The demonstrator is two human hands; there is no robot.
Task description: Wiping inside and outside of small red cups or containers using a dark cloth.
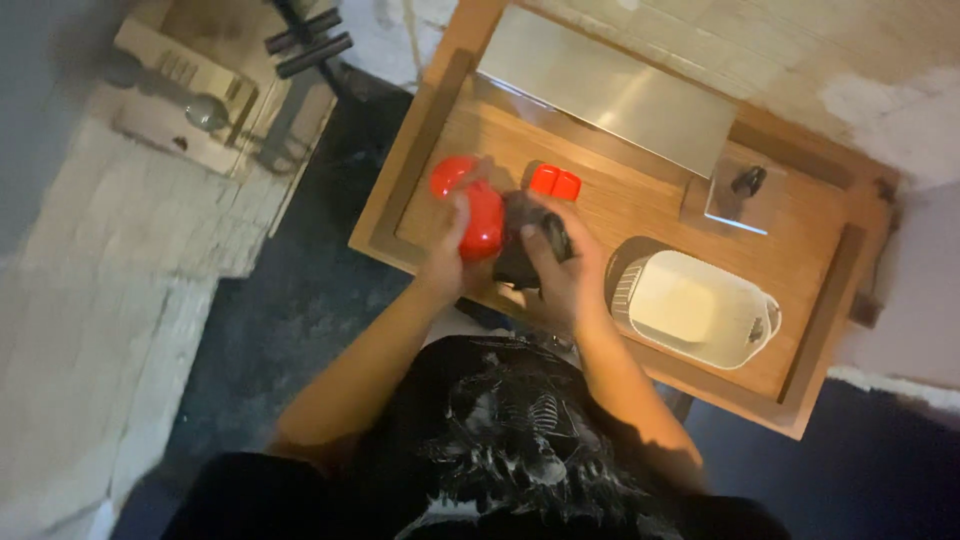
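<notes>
Left hand closed around upright red container; right hand gripping dark cloth, pressed against container's right side, above wooden worktop.

A home corner with rough, patchy plaster walls, beyond my hands a low wooden table bearing a white dish and steel tray, dark carpet below my arms.

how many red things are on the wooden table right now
3: a red cup in the left hand, a round red piece behind it, and a small red piece beyond the right hand. Hands may hide more.
</notes>
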